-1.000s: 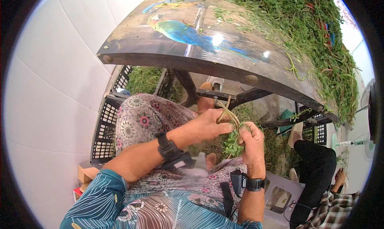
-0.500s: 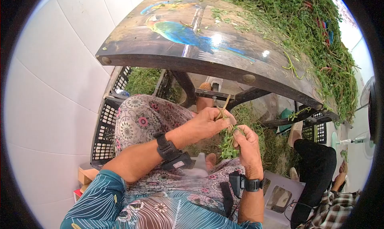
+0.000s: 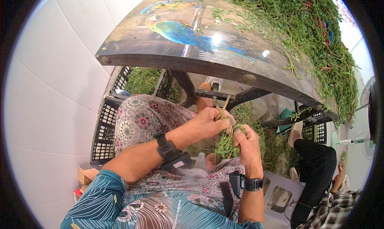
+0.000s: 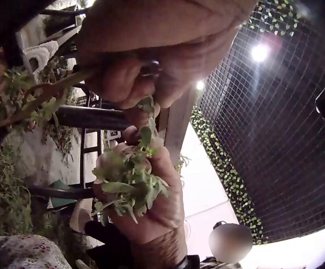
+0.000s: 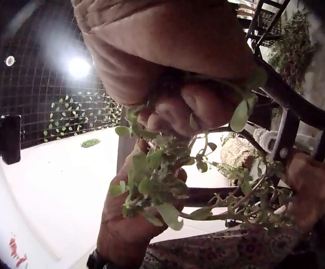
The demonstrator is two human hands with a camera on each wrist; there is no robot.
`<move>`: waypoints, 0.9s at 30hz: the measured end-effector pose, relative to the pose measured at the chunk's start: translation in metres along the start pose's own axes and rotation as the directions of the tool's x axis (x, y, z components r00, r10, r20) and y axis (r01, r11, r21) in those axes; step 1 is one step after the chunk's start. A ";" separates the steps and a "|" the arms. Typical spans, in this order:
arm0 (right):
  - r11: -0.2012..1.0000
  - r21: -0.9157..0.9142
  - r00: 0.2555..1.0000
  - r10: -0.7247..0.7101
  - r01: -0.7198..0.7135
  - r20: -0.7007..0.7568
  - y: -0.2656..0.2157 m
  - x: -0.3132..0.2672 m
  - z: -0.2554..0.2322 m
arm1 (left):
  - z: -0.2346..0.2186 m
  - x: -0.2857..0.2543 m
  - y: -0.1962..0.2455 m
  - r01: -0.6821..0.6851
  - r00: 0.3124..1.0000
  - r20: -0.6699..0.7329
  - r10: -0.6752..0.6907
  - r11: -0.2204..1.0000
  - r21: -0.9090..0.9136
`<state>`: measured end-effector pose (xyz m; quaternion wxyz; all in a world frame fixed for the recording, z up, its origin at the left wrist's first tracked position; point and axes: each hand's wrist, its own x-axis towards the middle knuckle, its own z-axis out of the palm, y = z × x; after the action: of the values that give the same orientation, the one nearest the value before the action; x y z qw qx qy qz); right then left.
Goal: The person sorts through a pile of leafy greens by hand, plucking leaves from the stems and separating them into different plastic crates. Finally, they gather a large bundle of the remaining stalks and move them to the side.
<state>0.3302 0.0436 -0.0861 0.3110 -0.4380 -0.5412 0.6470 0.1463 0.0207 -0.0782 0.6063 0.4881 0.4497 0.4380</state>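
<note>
In the head view my left hand [image 3: 206, 124] grips a small bunch of leafy green stems, with bare stalk ends [image 3: 227, 103] jutting up past its fingers. My right hand [image 3: 248, 143], just beside it, pinches the bunch at its leafy part with thumb and fingers. Small rounded leaves [image 3: 226, 146] hang below and between the hands, over the lap. In the left wrist view the leafy tops [image 4: 131, 182] lie in front of the right hand [image 4: 162, 207]. The right wrist view shows leaves [image 5: 157, 182] spilling under the right hand's curled fingers [image 5: 190, 109].
A wooden table with a painted parrot [image 3: 178, 32] stands ahead, a large heap of greens [image 3: 296, 21] on its right side. Black crates [image 3: 105, 129] stand at the left, one holding greens [image 3: 144, 79]. Cut greens litter the floor [image 3: 276, 149]. Another person's dark-trousered leg [image 3: 316, 165] is at the right.
The right hand has shifted slightly left and down, and the leafy tops have swung left with it. The left hand has barely moved, still gripping the stems.
</note>
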 end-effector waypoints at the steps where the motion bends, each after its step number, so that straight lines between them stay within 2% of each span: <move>1: 1.000 0.002 1.000 -0.001 0.001 0.002 0.001 0.000 -0.001 | 0.000 -0.001 0.002 -0.002 1.000 0.006 0.002 1.000 -0.002; 8: 0.999 0.027 1.000 0.018 -0.018 -0.005 0.004 0.001 -0.001 | 0.002 -0.001 -0.001 -0.039 0.999 -0.011 0.039 0.999 0.009; 14: 0.997 -0.028 0.998 0.068 -0.068 -0.002 0.002 0.000 -0.002 | 0.002 -0.002 0.004 0.035 0.999 -0.037 -0.035 0.999 0.003; 17: 0.999 0.009 0.999 0.047 -0.047 0.007 0.003 0.001 -0.002 | 0.003 -0.002 0.003 0.014 0.999 -0.035 -0.014 1.000 -0.011; 20: 0.997 0.076 0.997 0.021 -0.015 -0.073 0.001 0.001 -0.002 | 0.002 -0.004 0.008 0.065 0.998 -0.021 -0.065 0.998 -0.023; 23: 0.905 0.421 0.984 0.013 0.064 -0.177 -0.015 0.002 -0.016 | -0.001 -0.005 0.010 0.122 0.991 -0.024 -0.128 0.978 -0.168; 24: 0.872 0.477 0.980 -0.017 0.111 -0.196 -0.015 0.004 -0.021 | -0.002 -0.006 0.009 0.104 0.993 -0.027 -0.111 0.976 -0.192; 26: 0.858 0.500 0.981 -0.021 0.116 -0.191 -0.020 0.002 -0.025 | -0.002 -0.004 0.007 0.062 0.997 -0.032 -0.072 0.969 -0.241; 27: 0.895 0.434 0.984 -0.027 0.101 -0.174 -0.019 0.001 -0.025 | -0.001 -0.003 0.008 0.068 0.997 -0.031 -0.077 0.969 -0.239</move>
<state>0.3505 0.0594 -0.0690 0.4666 -0.3896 -0.3672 0.7040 0.1439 0.0189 -0.0705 0.6669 0.3863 0.4236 0.4760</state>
